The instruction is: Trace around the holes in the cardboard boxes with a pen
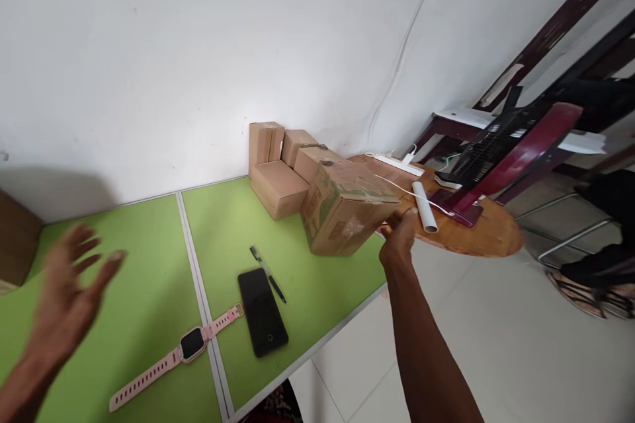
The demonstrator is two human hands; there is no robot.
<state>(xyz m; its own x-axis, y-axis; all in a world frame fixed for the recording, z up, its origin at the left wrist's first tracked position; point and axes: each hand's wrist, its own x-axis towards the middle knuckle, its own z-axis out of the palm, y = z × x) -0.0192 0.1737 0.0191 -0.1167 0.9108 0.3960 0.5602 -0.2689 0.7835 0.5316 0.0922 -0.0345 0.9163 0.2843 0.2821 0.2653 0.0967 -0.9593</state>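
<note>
My left hand (74, 284), blurred, hovers over the left part of the green table (149, 244) with its fingers spread and nothing in it. My right hand (399, 234) is at the right end of the largest cardboard box (347, 221), its bent fingers against the box's side and partly hidden. Green print and clear tape mark that box. Smaller cardboard boxes (280, 188) are grouped behind it by the wall. Nearer me lie a black phone (262, 312), a pen (268, 274) and a pink-strapped smartwatch (192, 344).
Another cardboard box (17, 238) stands at the far left. Right of the table, a wooden stool top (491, 238) carries a white tube (425, 207), a power strip (397, 164) and a dark red stand (516, 158). A person's sandalled foot (578, 294) shows at far right.
</note>
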